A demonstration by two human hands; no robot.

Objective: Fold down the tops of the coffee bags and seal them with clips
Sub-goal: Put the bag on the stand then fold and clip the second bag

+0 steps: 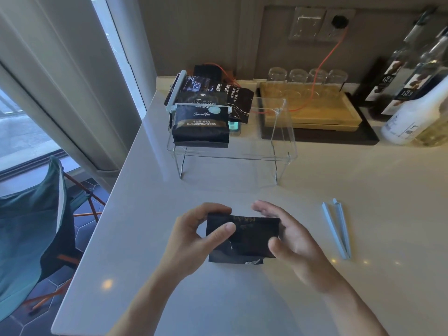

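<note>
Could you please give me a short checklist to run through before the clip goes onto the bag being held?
1. Bag held at both sides: ok. The left hand and right hand grip the black coffee bag above the counter.
2. Top folded down: cannot tell. The dark bag hides any crease.
3. Clip available: ok. The blue clip lies on the counter to the right of the right hand, apart from it.
4. Clip open: ok. Its two arms are spread in a V.
5. A hand free to take it: not ok. Both hands are on the bag.
6. Room on the clear rack: ok. The clipped bags sit on its left part.
</note>
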